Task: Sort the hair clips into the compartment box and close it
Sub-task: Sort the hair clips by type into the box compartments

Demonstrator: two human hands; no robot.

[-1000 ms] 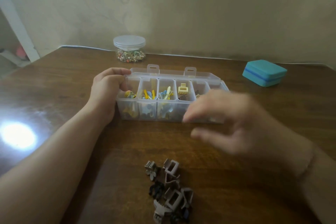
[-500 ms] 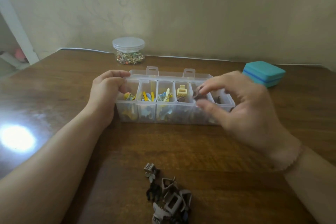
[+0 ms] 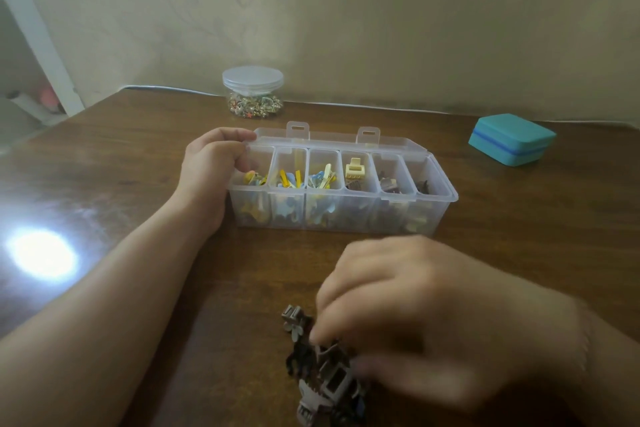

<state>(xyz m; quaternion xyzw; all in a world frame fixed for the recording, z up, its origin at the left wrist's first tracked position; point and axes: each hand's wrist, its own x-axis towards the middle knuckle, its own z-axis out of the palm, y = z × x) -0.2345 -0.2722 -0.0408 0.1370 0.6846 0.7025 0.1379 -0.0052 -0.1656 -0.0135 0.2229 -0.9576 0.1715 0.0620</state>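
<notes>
Head view, nearest the lens: a heap of small hair clips (image 3: 323,374) in grey, brown and black plastic, boxy and toothed, one with a pale flower shape, lying on the glossy dark wooden table (image 3: 138,156). Right hand (image 3: 426,315) blurred, hovering over the heap with fingers curled down, fingertips at the top of the clips; cannot tell whether pinching one. Beyond, well apart from that hand, a clear plastic compartment box (image 3: 341,211), long and rectangular, six cells in a row, lid hinged open at the back with two latch tabs standing up. Yellow and blue clips in the left cells, a cream claw clip in the fourth, dark ones in the two at right. Left hand (image 3: 214,170) curled round the box's left end, fingers over its rim. Farther back, a round clear jar (image 3: 253,92) of small colourful bits, and a teal rounded case (image 3: 512,139) at right, against a cream wall.
</notes>
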